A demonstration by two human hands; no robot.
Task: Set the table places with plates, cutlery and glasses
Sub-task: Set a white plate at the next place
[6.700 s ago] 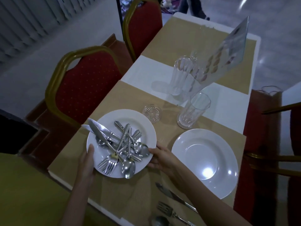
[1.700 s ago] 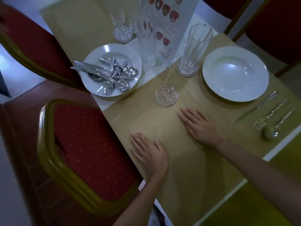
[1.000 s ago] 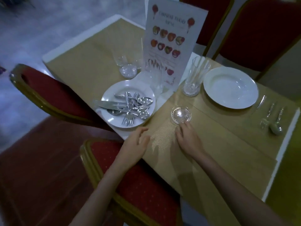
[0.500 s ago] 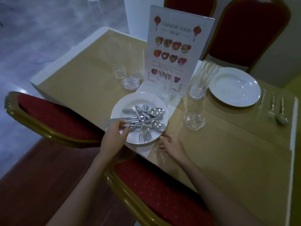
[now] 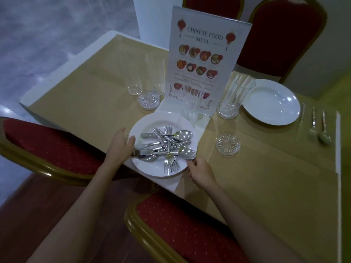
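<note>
Glossy white ceramic plate (image 5: 152, 168) between both hands' fingers, heaped with shiny metal cutlery (image 5: 167, 144). Clear ribbed glass coaster (image 5: 227, 144) beyond the right fingers. Matt woven mat (image 5: 266, 177); red cloth chair (image 5: 182, 224).

The only readable text stands on the upright menu card (image 5: 204, 61) in the middle of the table (image 5: 91, 103). Its heading, in dark capital letters, says "CHINESE FOOD MENU" in two lines (a red lantern is drawn on each side of it). Lower on the card, under two rows of small dish pictures, one short word looks like "HOUSES", but it is too blurred to be sure. No other text is legible.
</note>
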